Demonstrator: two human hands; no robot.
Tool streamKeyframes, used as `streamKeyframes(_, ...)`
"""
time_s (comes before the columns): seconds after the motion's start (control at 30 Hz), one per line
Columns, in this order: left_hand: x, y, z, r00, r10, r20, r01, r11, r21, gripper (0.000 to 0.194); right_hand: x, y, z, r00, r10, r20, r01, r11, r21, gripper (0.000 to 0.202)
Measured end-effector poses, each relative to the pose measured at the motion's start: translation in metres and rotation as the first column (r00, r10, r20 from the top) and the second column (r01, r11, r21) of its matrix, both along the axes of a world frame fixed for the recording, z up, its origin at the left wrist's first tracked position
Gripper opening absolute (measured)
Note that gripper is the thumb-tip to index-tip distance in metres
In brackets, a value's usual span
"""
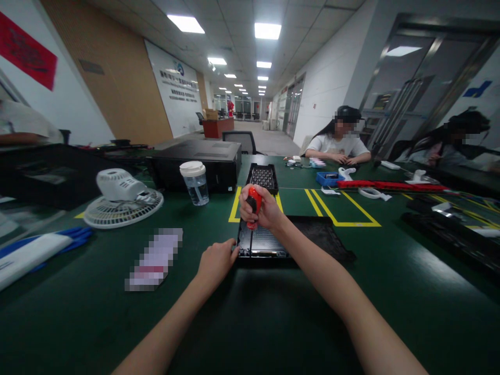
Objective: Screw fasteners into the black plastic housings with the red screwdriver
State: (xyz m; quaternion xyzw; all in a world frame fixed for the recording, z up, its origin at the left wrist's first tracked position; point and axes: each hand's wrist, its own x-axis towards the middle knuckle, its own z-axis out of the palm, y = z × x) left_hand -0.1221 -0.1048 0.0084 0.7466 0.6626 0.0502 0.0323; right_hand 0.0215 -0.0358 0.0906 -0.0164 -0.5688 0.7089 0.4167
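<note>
My right hand (pixel 270 207) is wrapped round the red and black handle of a screwdriver (pixel 253 200). The screwdriver stands nearly upright, its thin shaft pointing down at the near left part of an open black case (pixel 318 234). A ribbed dark panel and a shiny strip show inside the case near its front edge; the screwdriver's tip is too small to make out there. At the case's near left corner, my left hand (pixel 216 261) grips the side wall with its fingers curled. Just beyond the case lies a black tray (pixel 262 178) with several small round shapes in it.
Left of my hands are a lidded cup (pixel 195 183), a white fan (pixel 123 200) and a blurred pale slip (pixel 156 260). A large black box (pixel 195 161) stands behind them. Across the green table, a person (pixel 339 138) sits near a blue bin (pixel 329 179) and red strip (pixel 390 185).
</note>
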Motion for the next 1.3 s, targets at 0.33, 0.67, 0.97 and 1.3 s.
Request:
streamKeyframes(0.33, 0.000, 0.000, 0.001, 1.000, 0.002, 0.000, -0.002, 1.000, -0.007, 0.033, -0.005, -0.008, -0.001, 0.993, -0.112, -0.026, 0.113, 0.993, 0.037, 0.027)
streamKeyframes(0.67, 0.001, 0.000, 0.001, 1.000, 0.009, -0.017, -0.009, 1.000, -0.018, 0.033, -0.010, -0.015, -0.002, 0.973, -0.228, -0.036, 0.229, 0.973, 0.038, 0.025)
streamKeyframes(0.97, 0.000, 0.000, 0.001, 1.000, 0.007, -0.011, -0.007, 1.000, -0.023, 0.034, -0.014, -0.019, -0.001, 0.932, -0.361, -0.025, 0.362, 0.932, 0.034, 0.025)
streamKeyframes(1.3, 0.001, -0.001, 0.003, 1.000, 0.012, -0.009, -0.012, 0.999, -0.030, 0.033, -0.021, -0.028, 0.000, 0.850, -0.526, -0.028, 0.527, 0.850, 0.029, 0.023)
